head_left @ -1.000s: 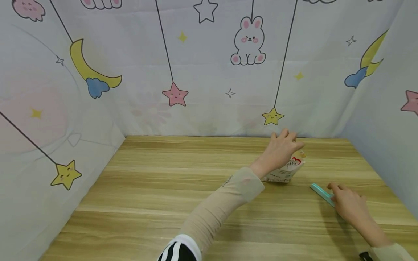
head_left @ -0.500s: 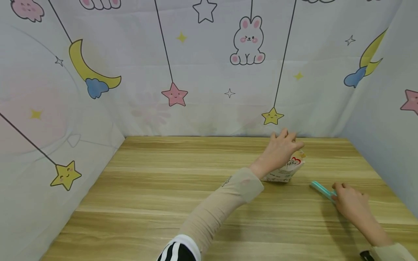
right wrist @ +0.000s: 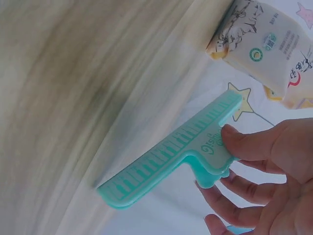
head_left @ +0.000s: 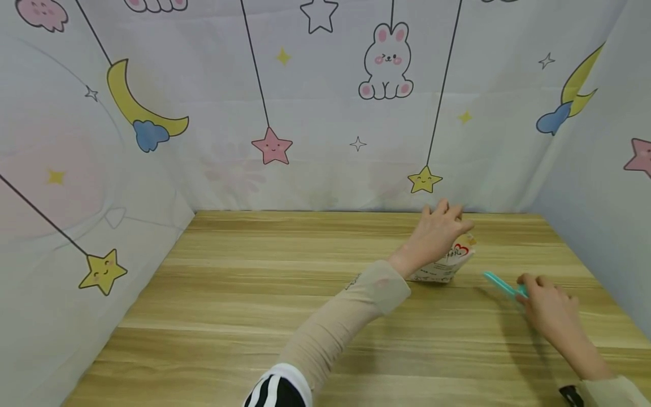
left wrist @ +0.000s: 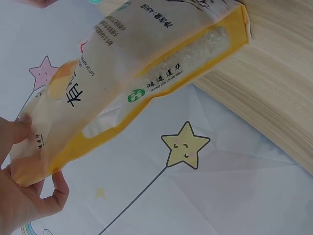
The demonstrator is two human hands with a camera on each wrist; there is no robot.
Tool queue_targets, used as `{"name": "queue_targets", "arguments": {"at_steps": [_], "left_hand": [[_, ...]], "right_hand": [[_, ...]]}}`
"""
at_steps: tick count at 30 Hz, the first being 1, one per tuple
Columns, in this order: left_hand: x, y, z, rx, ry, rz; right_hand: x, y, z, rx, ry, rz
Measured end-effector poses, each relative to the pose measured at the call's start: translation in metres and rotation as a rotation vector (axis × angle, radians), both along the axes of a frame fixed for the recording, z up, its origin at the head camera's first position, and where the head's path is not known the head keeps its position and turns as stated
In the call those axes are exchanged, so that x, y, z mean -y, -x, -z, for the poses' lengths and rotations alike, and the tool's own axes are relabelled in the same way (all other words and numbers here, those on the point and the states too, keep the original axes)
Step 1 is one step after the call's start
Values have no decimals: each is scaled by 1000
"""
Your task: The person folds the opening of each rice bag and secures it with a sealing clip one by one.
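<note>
A paper food bag (head_left: 441, 267) with yellow sides and a clear window stands on the table toward the back right. Its folded-over top is pinched between thumb and fingers of my left hand (head_left: 433, 234); the left wrist view shows the bag (left wrist: 117, 73) at an angle, whitish contents behind the window. To the right of the bag, my right hand (head_left: 551, 308) holds a turquoise bag clip (right wrist: 166, 154) by its handle, thumb on the lettered tab. The clip's long ribbed bar points toward the bag, apart from it.
The wood-grain table (head_left: 244, 316) ends at a white cloth backdrop (head_left: 325, 102) printed with stars, moons and a rabbit. More cloth walls stand along the left and right sides. My left forearm crosses the middle of the table.
My right hand has risen slightly and shifted a little right, lifting the clip and turning its bar. My left hand and the bag stay in place.
</note>
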State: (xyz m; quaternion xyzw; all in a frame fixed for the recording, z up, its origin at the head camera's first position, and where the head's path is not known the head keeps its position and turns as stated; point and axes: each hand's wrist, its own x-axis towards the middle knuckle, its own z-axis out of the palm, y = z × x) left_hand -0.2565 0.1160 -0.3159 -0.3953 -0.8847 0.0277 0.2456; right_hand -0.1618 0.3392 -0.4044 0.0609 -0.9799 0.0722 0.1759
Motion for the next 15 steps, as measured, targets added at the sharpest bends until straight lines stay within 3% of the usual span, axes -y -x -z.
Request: {"name": "queue_targets", "arguments": {"at_steps": [8, 15], "left_hand": [[1, 0, 0, -3, -26, -1], [2, -1, 1, -10, -28, 1]], "right_hand": [[2, 4, -1, -122, 12, -21], [6, 7, -5, -142, 67, -9]]}}
